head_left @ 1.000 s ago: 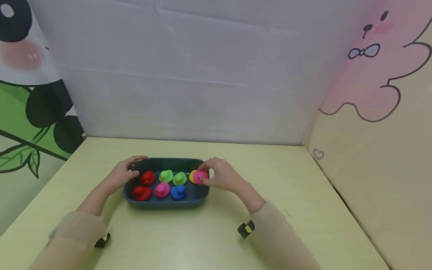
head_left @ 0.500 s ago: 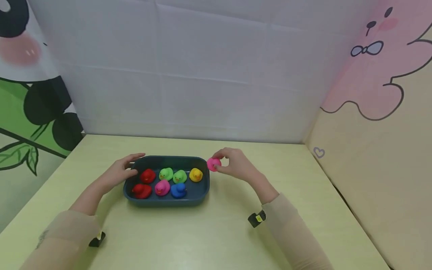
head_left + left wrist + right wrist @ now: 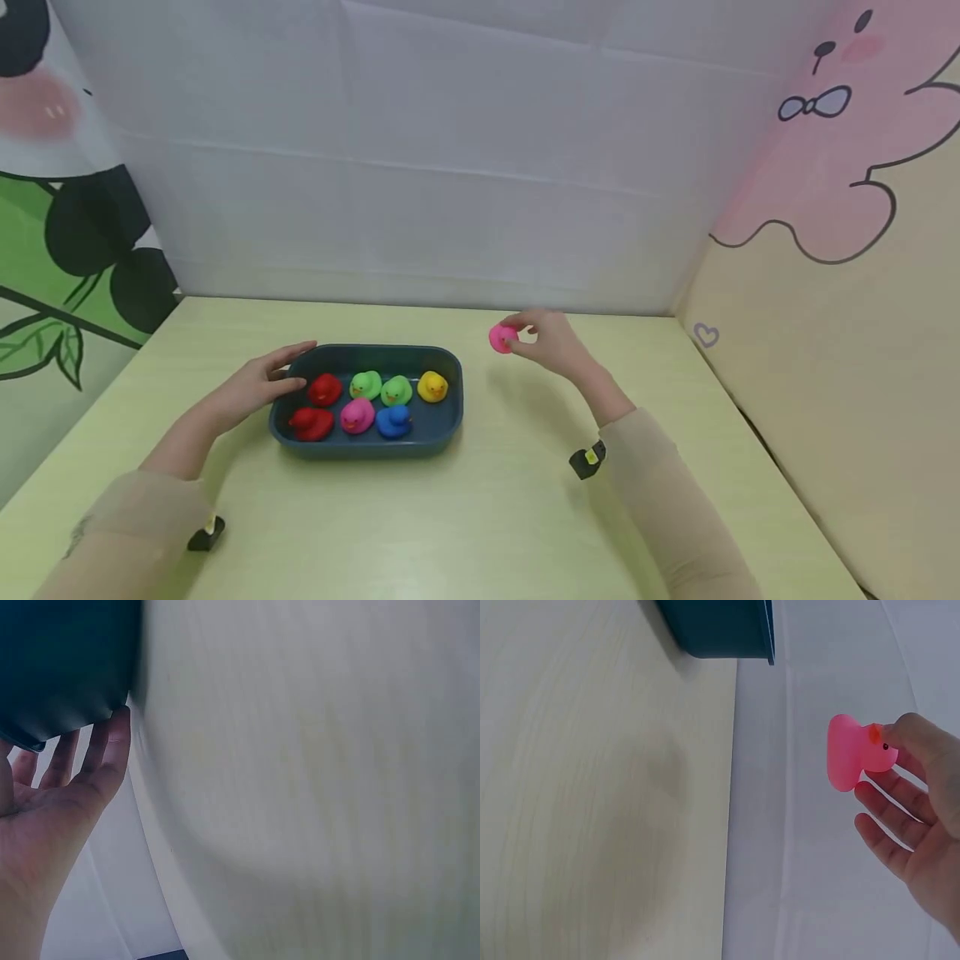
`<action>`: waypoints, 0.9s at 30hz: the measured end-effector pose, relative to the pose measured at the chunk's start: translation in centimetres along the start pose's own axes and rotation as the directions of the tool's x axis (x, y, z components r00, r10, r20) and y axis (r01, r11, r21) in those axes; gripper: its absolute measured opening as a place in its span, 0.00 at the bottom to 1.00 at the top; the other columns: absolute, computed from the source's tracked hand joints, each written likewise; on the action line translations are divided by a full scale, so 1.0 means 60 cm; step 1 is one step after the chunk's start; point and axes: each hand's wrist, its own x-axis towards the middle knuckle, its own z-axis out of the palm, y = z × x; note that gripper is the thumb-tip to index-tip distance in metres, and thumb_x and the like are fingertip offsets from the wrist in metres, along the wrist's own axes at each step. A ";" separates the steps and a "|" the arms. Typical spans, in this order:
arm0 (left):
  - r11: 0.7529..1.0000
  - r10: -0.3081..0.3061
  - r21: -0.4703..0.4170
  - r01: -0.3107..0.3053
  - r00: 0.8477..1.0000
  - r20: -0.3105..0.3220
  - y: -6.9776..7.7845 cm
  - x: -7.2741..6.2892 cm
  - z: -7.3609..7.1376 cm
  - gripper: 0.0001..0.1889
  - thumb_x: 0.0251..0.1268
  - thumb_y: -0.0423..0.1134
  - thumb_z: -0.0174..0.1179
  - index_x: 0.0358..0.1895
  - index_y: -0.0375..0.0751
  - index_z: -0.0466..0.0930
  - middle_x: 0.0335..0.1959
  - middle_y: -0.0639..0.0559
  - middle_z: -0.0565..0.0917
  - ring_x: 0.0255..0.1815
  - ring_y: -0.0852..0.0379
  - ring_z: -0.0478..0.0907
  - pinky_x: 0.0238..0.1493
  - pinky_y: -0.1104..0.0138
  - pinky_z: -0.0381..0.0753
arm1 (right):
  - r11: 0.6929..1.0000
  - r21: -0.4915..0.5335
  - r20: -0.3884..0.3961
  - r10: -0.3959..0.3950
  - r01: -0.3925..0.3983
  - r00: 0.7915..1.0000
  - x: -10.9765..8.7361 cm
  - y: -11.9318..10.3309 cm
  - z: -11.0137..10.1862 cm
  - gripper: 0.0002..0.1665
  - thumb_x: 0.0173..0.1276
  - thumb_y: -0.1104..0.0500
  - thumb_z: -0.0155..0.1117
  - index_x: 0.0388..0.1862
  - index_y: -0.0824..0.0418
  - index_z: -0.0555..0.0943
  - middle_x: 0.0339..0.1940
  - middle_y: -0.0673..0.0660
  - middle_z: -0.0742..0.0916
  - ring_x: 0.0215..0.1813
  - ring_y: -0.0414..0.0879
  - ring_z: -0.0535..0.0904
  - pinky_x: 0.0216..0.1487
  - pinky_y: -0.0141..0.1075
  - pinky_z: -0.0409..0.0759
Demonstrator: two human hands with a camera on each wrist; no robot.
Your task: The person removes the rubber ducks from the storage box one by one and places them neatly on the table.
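In the head view, a dark teal tray (image 3: 367, 451) stands on the table. My left hand (image 3: 251, 388) holds its left end, thumb over the rim and fingers along the outside; the left wrist view shows the fingertips against the tray wall (image 3: 67, 667). Right of the tray, my right hand (image 3: 552, 340) pinches a pink rubber duck (image 3: 502, 338) by its head in the air. The right wrist view shows this duck (image 3: 844, 754) clear of the table. Inside the tray sit two red ducks (image 3: 312, 424), two green ducks (image 3: 366, 385), a pink duck (image 3: 357, 416), a blue duck (image 3: 394, 422) and a yellow duck (image 3: 432, 387).
The pale wooden table (image 3: 450, 533) spreads around the tray. A white sheet (image 3: 450, 167) hangs along its back edge. Cartoon-printed panels flank it, a pink bear (image 3: 825, 167) on the right. A small black device (image 3: 587, 460) sits at the right wrist.
My right hand has lifted the pink duck out of the tray from beside the yellow one and carried it right and away from me. My left hand has stayed on the tray.
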 end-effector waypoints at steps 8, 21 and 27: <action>1.000 -0.002 -0.020 0.003 1.000 0.021 0.003 -0.002 -0.001 0.34 0.69 0.45 0.54 0.75 0.49 0.51 0.73 0.34 0.52 0.68 0.23 0.51 0.54 0.42 0.74 | 0.996 0.063 -0.082 0.063 -0.058 0.995 0.006 0.029 0.001 0.16 0.61 0.60 0.66 0.48 0.62 0.83 0.45 0.57 0.86 0.47 0.51 0.80 0.46 0.43 0.82; 0.998 -0.025 -0.061 0.027 0.999 0.031 0.003 -0.001 -0.004 0.34 0.69 0.45 0.54 0.75 0.50 0.50 0.73 0.32 0.52 0.68 0.25 0.52 0.53 0.44 0.76 | 0.988 0.073 -0.059 0.143 -0.139 0.988 0.022 0.063 0.019 0.18 0.63 0.60 0.65 0.52 0.62 0.82 0.48 0.58 0.84 0.47 0.51 0.80 0.43 0.37 0.82; 0.998 -0.027 -0.052 0.028 0.999 0.028 0.003 -0.002 -0.001 0.34 0.69 0.45 0.54 0.75 0.49 0.50 0.73 0.32 0.52 0.68 0.24 0.51 0.52 0.45 0.76 | 0.981 0.068 -0.047 0.185 -0.182 0.982 0.022 0.080 0.034 0.17 0.63 0.61 0.64 0.52 0.63 0.82 0.47 0.59 0.85 0.47 0.53 0.80 0.43 0.39 0.82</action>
